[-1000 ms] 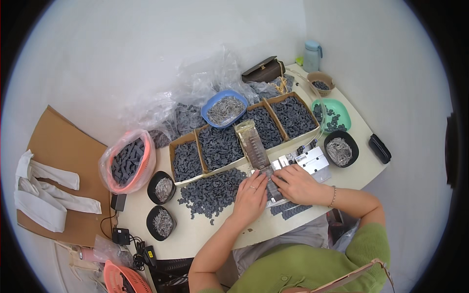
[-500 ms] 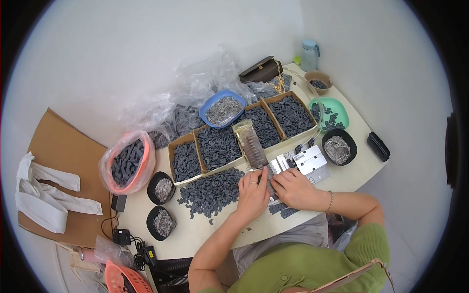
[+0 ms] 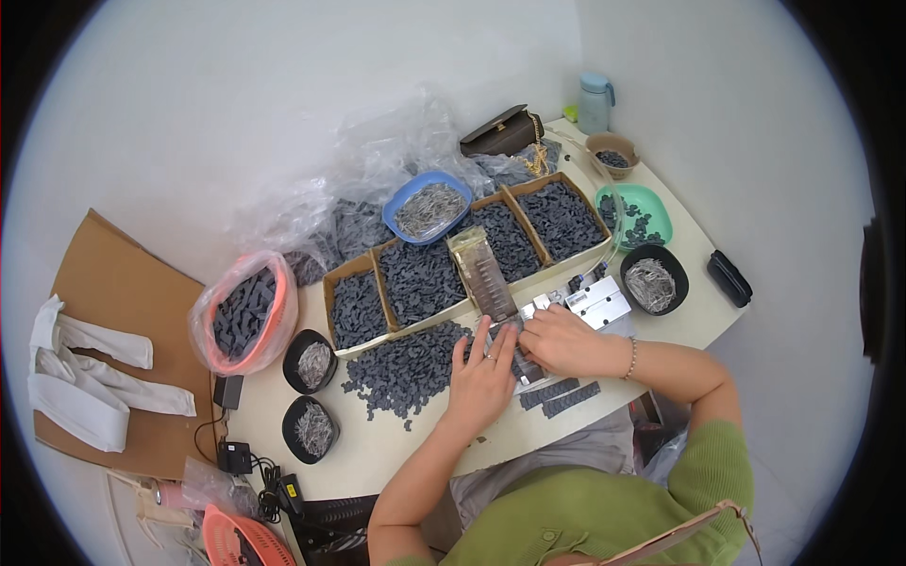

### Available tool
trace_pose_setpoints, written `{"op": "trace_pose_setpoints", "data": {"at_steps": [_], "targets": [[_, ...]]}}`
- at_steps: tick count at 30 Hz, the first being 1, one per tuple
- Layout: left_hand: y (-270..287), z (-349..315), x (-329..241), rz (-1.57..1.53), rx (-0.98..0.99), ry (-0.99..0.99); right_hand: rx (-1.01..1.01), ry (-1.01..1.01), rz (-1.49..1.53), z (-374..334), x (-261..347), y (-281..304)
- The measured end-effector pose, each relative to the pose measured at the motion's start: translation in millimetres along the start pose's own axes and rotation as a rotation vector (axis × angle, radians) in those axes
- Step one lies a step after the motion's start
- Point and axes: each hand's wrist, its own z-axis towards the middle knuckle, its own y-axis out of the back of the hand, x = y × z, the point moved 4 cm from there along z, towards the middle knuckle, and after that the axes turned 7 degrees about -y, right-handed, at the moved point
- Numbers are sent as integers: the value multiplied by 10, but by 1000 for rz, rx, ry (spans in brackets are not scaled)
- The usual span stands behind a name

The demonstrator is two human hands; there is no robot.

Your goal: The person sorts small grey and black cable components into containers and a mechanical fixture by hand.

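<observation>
My left hand (image 3: 479,382) lies with its fingers stretched and slightly apart at the left side of a metal fixture (image 3: 600,304). Its fingertips rest by the lower end of a clear, yellowish-edged case (image 3: 483,275) that leans against the divided box. Close beside it, my right hand (image 3: 569,342) bends over the fixture with fingers pinched together; whatever they hold is hidden. Between and below the hands lies part of a row of dark grey pieces. Two dark grey segmented strips (image 3: 570,400) lie on the table just under my right wrist.
A divided cardboard box (image 3: 415,328) of dark grey pieces stands behind a loose pile (image 3: 401,373) of them. Metal pins fill a blue tray (image 3: 393,209) and black bowls (image 3: 681,294). A green bowl (image 3: 663,209), pink basket (image 3: 283,311) and black case (image 3: 729,278) sit around.
My left hand's fingers have straightened and spread. My right hand has shifted slightly up and left over the fixture, and the dark strips below it show more fully.
</observation>
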Motion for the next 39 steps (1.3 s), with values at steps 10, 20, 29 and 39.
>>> {"op": "trace_pose_setpoints", "data": {"at_steps": [10, 20, 29, 39], "targets": [[18, 4, -20, -37, -7, 27, 29, 45, 140, -28, 72, 42], [-62, -30, -72, -152, -21, 23, -144, 171, -122, -421, 373, 92], [71, -57, 25, -141, -43, 126, -195, 15, 45, -205, 40, 177], [51, 10, -19, -15, -80, 38, -412, 21, -55, 123, -73, 777]]}}
